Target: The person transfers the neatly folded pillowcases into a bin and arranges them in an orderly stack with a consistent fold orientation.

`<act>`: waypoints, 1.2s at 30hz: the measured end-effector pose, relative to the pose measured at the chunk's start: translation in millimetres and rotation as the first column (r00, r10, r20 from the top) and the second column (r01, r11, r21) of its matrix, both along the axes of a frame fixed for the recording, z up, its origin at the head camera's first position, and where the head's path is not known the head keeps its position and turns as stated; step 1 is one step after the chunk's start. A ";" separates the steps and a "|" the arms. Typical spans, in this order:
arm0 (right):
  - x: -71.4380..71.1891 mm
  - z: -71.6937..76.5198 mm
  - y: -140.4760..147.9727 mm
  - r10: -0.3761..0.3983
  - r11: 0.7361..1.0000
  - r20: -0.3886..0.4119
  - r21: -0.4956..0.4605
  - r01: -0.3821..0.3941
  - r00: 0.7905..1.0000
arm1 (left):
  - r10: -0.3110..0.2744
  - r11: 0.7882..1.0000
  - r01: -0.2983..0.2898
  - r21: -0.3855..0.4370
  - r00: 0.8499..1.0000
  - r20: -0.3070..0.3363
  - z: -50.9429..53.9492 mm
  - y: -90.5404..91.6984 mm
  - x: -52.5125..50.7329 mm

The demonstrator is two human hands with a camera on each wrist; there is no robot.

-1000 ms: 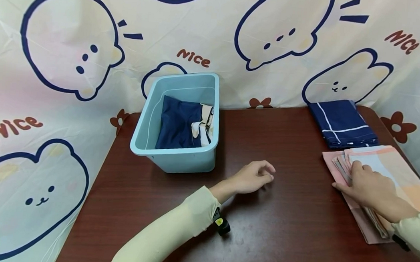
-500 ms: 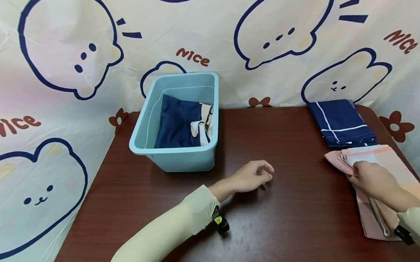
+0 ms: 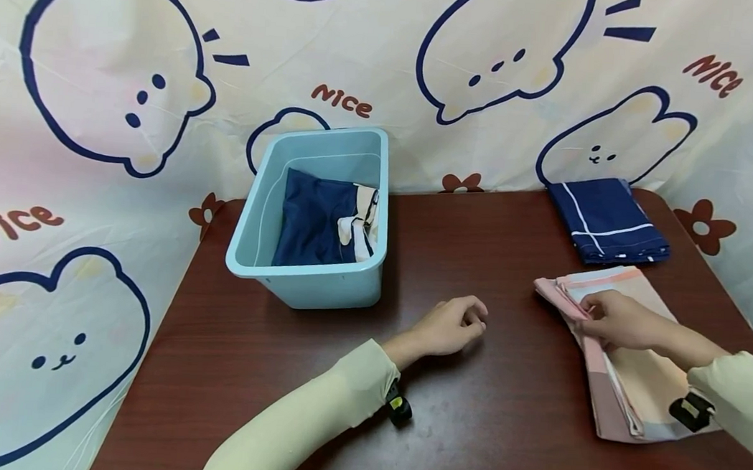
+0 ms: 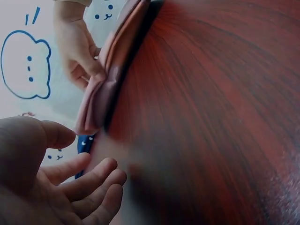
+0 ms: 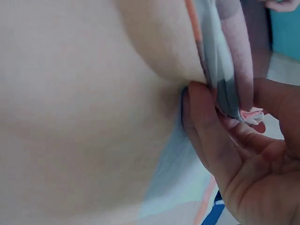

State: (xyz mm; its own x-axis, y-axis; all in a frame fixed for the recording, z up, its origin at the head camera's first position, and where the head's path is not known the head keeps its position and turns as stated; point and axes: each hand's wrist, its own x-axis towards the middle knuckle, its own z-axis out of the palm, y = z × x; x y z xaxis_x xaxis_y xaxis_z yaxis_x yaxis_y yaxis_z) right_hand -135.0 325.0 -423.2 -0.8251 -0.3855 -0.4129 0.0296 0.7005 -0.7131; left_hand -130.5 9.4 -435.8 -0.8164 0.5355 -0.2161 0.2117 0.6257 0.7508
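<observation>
A folded pastel cloth (image 3: 648,385) in pink, peach and pale blue lies on the right of the table. My right hand (image 3: 630,324) pinches its layered left edge between thumb and fingers; the right wrist view shows the pink layers (image 5: 236,51) bunched in that grip. My left hand (image 3: 446,327) rests near the middle of the table, apart from the cloth, its fingers loosely bent and holding nothing. In the left wrist view the left fingers (image 4: 89,185) are spread, with the gripped pink edge (image 4: 96,105) beyond them.
A light blue bin (image 3: 311,286) at the back left holds navy and cream fabric (image 3: 315,220). Behind the pastel cloth lies a folded navy cloth (image 3: 610,220) with white lines. A printed curtain (image 3: 485,148) borders the brown table (image 3: 479,248).
My right hand went from lying on the pastel cloth to pinching its edge, and the cloth has slid left and toward me, away from the navy cloth. The left hand has hardly moved.
</observation>
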 end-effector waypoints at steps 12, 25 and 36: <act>-1.0 -0.8 -40.8 -0.053 0.996 0.132 -0.068 0.062 0.990 | -0.011 0.993 0.001 -0.118 0.996 -0.083 1.4 11.2 11.4; 8.0 0.6 -22.5 -0.055 0.997 0.033 -0.049 0.056 0.998 | 0.026 0.999 -0.024 -0.027 0.996 0.090 0.5 26.6 21.5; 12.2 7.1 14.3 -0.180 0.984 -0.158 -0.017 0.180 0.971 | 0.206 0.935 -0.308 0.174 0.874 0.440 3.1 41.2 29.4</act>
